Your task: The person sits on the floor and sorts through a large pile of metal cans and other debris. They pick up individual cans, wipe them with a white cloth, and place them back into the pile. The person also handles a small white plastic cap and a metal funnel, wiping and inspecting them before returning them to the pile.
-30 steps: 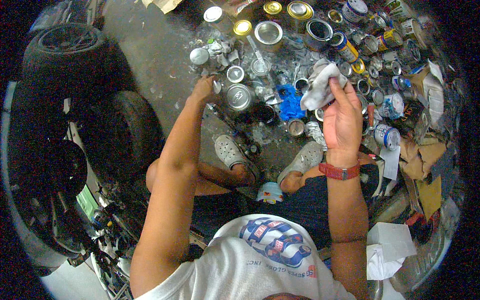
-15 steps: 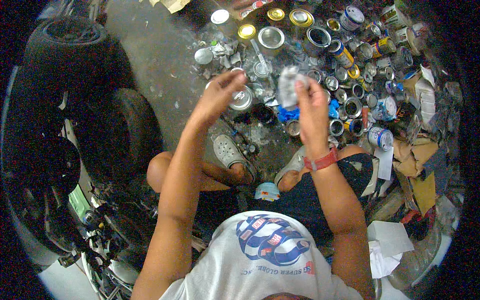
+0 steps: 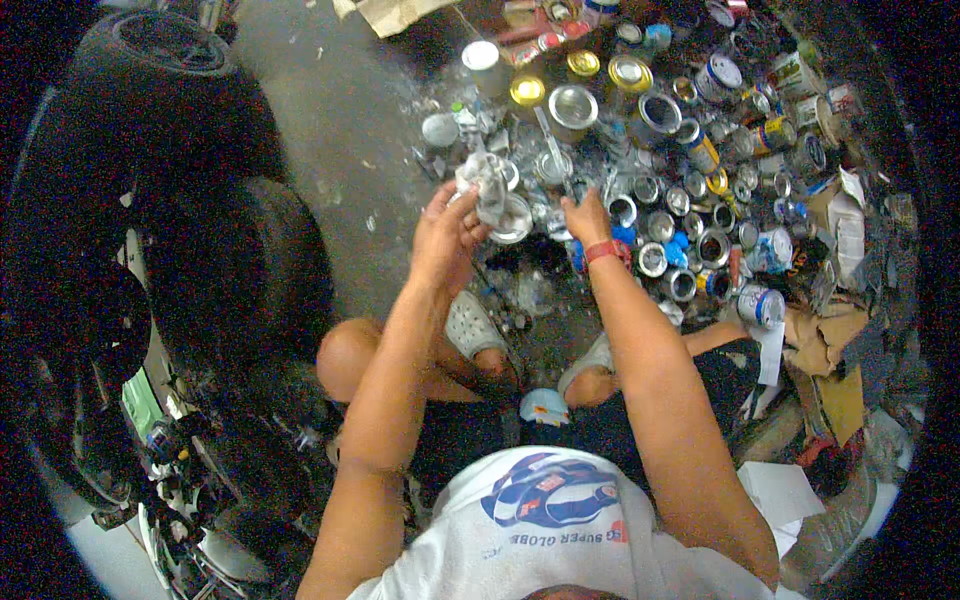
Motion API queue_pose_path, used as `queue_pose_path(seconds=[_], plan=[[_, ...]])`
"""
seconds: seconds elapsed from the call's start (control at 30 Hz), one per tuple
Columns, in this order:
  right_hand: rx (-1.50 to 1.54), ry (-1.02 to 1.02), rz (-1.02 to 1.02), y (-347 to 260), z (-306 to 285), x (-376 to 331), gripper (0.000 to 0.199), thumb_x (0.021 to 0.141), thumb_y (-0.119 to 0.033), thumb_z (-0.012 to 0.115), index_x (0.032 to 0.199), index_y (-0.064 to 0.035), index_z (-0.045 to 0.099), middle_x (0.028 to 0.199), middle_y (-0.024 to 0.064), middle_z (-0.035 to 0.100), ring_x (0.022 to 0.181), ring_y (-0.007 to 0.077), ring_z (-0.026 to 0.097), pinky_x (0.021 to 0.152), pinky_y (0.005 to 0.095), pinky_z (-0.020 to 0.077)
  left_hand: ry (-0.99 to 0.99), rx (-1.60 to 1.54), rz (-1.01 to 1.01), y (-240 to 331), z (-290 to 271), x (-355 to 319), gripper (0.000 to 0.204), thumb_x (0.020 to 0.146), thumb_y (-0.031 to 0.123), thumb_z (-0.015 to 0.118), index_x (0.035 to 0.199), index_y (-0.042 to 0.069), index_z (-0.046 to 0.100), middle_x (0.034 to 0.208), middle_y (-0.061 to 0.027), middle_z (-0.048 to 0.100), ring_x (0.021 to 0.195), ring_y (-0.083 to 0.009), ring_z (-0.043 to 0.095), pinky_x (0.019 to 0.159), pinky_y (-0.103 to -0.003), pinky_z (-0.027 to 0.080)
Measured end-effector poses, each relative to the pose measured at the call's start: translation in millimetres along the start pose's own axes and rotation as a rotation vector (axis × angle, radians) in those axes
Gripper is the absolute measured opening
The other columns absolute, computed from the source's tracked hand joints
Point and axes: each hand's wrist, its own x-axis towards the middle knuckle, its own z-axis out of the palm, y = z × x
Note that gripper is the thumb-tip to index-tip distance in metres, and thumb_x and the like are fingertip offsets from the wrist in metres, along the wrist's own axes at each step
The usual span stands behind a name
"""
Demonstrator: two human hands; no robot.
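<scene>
My left hand [image 3: 445, 232] is closed on a crumpled grey-white rag [image 3: 483, 188], its fingers pinching the lower left side. The rag hangs over a round metal lid [image 3: 511, 220]. To the right, my right hand [image 3: 588, 218], with a red band at its wrist, reaches down among the cans. Its fingers are curled together, and whatever they hold is hard to make out. Just beyond it stands a small cup [image 3: 553, 167] with a pale flat stick [image 3: 545, 128] leaning out of it. Blue crumpled material [image 3: 625, 236] lies beside the right wrist.
Several open paint cans [image 3: 712, 247] crowd the floor at right. An open tin [image 3: 573, 107] and yellow-lidded cans [image 3: 630, 73] stand farther back. Crumpled paper [image 3: 440, 130] lies at far left of them. Large tyres [image 3: 265, 280] line the left; torn cardboard [image 3: 830, 335] lies right.
The rag has passed from my right hand to my left. My right hand has lowered toward the cup and cans. The whole view has shifted slightly.
</scene>
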Motion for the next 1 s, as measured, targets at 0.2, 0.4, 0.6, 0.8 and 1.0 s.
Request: queue_pose_path(seconds=[0.2, 0.4, 0.6, 0.8, 1.0], plan=[[-0.051, -0.088, 0.021, 42.7, 37.7, 41.8, 0.058, 0.098, -0.028, 0.069, 0.144, 0.0050, 0.054, 0.128, 0.0249, 0.071, 0.093, 0.0362, 0.077, 0.083, 0.0428, 0.0602, -0.115, -0.213, -0.081, 5.2, 14.0, 7.8, 0.038, 0.104, 0.030, 0.061, 0.136, 0.011, 0.057, 0.127, -0.0026, 0.069, 0.111, -0.0186, 0.067, 0.092, -0.039, 0.054], [0.564, -0.115, 0.004, 10.7, 2.7, -15.2, 0.037, 0.105, -0.012, 0.059, 0.139, 0.0046, 0.055, 0.105, 0.0090, 0.074, 0.063, 0.0117, 0.063, 0.056, 0.0284, 0.0529, -0.110, -0.097, 0.042, 6.2, 14.3, 4.5, 0.045, 0.097, 0.010, 0.067, 0.141, 0.009, 0.057, 0.128, -0.0046, 0.069, 0.109, -0.0193, 0.068, 0.092, -0.038, 0.057], [0.853, -0.184, -0.226, -78.6, -100.7, -128.4, 0.023, 0.110, -0.017, 0.052, 0.123, -0.0013, 0.062, 0.082, 0.0033, 0.065, 0.063, 0.0117, 0.062, 0.058, 0.0283, 0.0530, -0.087, 0.098, 0.086, 4.4, 26.1, 0.5, 0.051, 0.091, 0.002, 0.072, 0.141, 0.010, 0.061, 0.130, -0.0046, 0.069, 0.111, -0.0195, 0.069, 0.089, -0.033, 0.056], [0.682, -0.261, -0.225, -93.1, -116.8, -157.4, 0.024, 0.110, -0.019, 0.050, 0.117, 0.0014, 0.060, 0.075, 0.0054, 0.065, 0.057, 0.0163, 0.066, 0.053, 0.0309, 0.0529, -0.279, -0.071, 0.122, -9.5, 24.8, 5.4, 0.048, 0.095, 0.017, 0.058, 0.142, 0.009, 0.061, 0.134, -0.0056, 0.068, 0.117, -0.0187, 0.062, 0.098, -0.036, 0.051], [0.588, -0.250, -0.202, -101.0, -131.9, -175.6, 0.023, 0.110, -0.019, 0.050, 0.100, 0.0001, 0.058, 0.069, 0.0054, 0.062, 0.056, 0.0170, 0.065, 0.052, 0.0333, 0.0510, -0.320, -0.109, 0.089, -6.0, 42.1, -1.4, 0.042, 0.099, 0.018, 0.068, 0.138, 0.003, 0.062, 0.117, -0.0048, 0.075, 0.092, -0.0140, 0.069, 0.078, -0.027, 0.053]])
